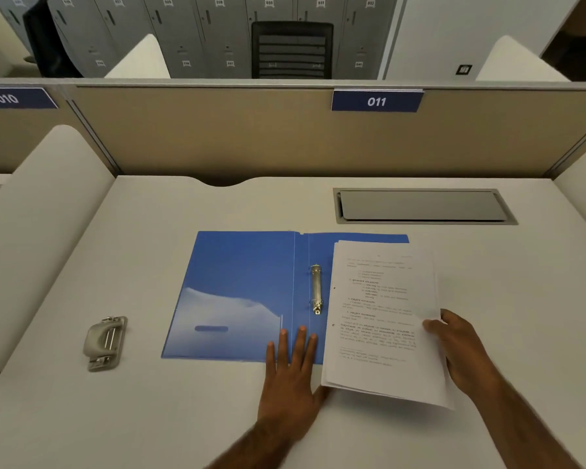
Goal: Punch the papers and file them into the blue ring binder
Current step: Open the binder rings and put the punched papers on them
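Left hand (290, 370) pressed flat, pinning the blue ring binder (244, 296) open; right hand (460, 350) gripping punched papers (379, 319), ready for the rings (316, 289).

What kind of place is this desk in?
Most likely an open-plan office or a shared study room. The desk stands in a partitioned cubicle with a numbered sign 011, a row of numbered grey lockers lines the far wall, and an office chair stands behind the partition.
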Available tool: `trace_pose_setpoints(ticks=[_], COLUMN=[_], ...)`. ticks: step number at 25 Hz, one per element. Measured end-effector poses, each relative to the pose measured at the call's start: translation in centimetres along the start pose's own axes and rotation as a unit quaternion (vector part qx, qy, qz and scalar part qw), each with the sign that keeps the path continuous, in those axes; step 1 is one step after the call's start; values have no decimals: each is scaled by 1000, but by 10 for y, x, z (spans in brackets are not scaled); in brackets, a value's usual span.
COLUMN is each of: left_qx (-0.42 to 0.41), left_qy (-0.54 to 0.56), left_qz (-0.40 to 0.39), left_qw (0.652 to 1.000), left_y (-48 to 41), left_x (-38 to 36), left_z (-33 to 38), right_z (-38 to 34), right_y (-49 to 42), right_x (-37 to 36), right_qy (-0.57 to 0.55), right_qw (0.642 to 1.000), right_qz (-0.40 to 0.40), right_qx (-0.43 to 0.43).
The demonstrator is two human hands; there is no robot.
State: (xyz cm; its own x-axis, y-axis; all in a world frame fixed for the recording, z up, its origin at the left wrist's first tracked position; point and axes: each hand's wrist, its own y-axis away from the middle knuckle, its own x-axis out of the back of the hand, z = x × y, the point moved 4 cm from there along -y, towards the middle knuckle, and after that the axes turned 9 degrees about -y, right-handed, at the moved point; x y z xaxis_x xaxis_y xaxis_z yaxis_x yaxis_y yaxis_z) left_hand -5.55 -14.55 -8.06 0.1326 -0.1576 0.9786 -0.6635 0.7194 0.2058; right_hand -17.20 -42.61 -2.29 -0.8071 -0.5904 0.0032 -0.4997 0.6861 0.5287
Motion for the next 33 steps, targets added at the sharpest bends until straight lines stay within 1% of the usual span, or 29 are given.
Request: trace_pose_setpoints(ticks=[2,4,8,10,14,17,21,25,28,33], left_qx=[9,0,4,16,40,59,75,66,55,59], left_qy=[-8,-18,11,44,136,172,204,164,144,144], left_qz=[-1,-16,-72,-79,-7,37,14,27,21,15], left_qw=[1000,1000,997,996,990,983,976,984,988,988], left_y=[30,55,80,82,55,29,2,-11,-14,-18], left_x=[-5,-10,-13,-4,31,54,55,54,52,50], left_z=[5,10,20,19,4,-6,-10,-10,-10,-12], right_z=[1,7,26,33,30,26,27,32,32,32], right_y=[-3,-4,-2,2,4,-4,-8,-8,-7,-7], right_x=[6,12,19,18,12,8,0,-3,-4,-6], right_qy=[17,33,49,53,57,77,102,117,113,132], right_qw=[1000,999,998,998,998,997,994,991,990,986], right_qz=[-7,-14,-26,-29,-24,-1,33,56,72,93], right_qx=[-3,-6,-17,-20,-11,12,33,41,49,43])
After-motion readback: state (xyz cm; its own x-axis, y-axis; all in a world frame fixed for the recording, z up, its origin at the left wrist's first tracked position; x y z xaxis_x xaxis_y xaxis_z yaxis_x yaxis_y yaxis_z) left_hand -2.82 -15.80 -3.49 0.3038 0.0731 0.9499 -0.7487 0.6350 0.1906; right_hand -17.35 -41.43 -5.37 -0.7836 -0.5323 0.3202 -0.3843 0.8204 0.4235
